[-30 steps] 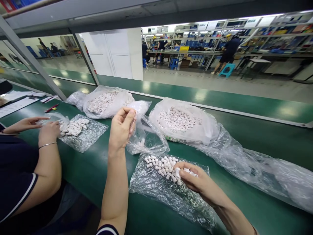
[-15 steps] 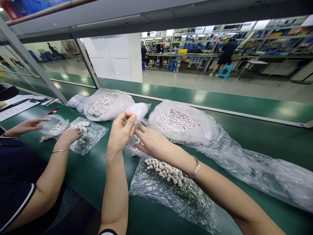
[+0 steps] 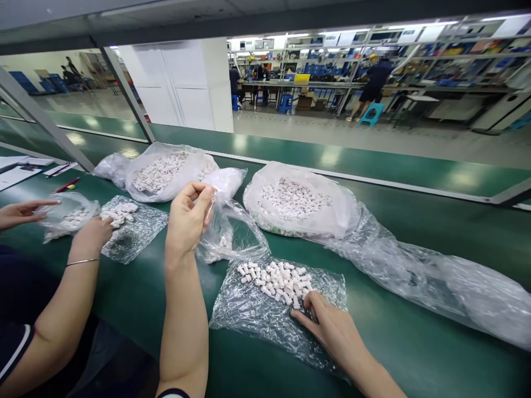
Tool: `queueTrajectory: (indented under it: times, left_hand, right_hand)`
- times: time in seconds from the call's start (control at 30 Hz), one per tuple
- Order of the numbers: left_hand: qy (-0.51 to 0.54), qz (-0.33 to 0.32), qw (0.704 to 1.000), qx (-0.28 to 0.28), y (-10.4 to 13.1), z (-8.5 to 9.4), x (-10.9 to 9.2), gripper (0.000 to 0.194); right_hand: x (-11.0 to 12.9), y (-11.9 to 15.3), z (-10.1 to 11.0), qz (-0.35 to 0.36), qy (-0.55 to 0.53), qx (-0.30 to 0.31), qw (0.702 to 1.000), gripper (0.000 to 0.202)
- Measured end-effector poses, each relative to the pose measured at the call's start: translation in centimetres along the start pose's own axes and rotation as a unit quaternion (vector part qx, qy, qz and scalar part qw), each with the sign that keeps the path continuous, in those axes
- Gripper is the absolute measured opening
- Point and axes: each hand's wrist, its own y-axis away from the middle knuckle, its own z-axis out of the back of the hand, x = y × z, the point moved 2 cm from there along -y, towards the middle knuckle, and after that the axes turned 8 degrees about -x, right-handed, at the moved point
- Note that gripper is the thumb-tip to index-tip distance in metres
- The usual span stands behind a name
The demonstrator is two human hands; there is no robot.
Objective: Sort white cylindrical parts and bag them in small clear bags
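My left hand [image 3: 187,216] pinches the rim of a clear plastic bag [image 3: 249,235] and holds it up, its mouth gaping toward the right. A few small white plastic pieces [image 3: 225,241] lie low inside the bag. At the near right edge of a loose pile of white stubby plastic fittings [image 3: 286,281] is my right hand [image 3: 332,323]. Its thumb and forefinger are apart beside the pieces, and the other fingers are partly hidden. The pile rests on a crinkled clear plastic sheet [image 3: 265,326] spread over the green tabletop.
Behind stand two large bags of white pieces, one on the right [image 3: 298,199] and one on the left [image 3: 161,174]. Clear plastic film [image 3: 448,282] stretches rightward. At left, a co-worker's hands [image 3: 93,237] handle another bag and pile. A metal post [image 3: 126,91] rises behind.
My right hand has left the bag and come down right to the pile on the sheet. My left hand still grips the bag, whose mouth now hangs wider. The view has shifted slightly.
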Motion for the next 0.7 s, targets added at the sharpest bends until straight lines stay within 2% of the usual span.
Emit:
queueTrajectory:
  times: [0.1,0.2,0.37,0.6,0.7]
  left_hand:
    - [-0.001,0.002,1.000,0.001,0.0,-0.2,0.1,0.019]
    - [-0.003,0.005,1.000,0.001,0.0,-0.3,0.2,0.019]
    - [-0.002,0.003,1.000,-0.001,0.0,-0.3,0.3,0.018]
    - [-0.008,0.006,1.000,0.009,0.1,-0.4,0.1,0.017]
    - [-0.007,0.005,1.000,0.008,0.1,-0.3,0.0,0.017]
  right_hand:
    - [0.2,0.5,-0.8,-0.019,-0.006,-0.002,1.000,0.019]
    - [0.2,0.3,-0.3,-0.046,-0.037,0.023,0.998,0.012]
    - [-0.5,0.3,0.3,-0.099,-0.078,0.069,0.990,0.015]
    - [0.0,-0.2,-0.8,-0.064,-0.056,0.032,0.996,0.020]
    - [0.1,-0.2,-0.5,-0.102,-0.104,0.043,0.988,0.018]
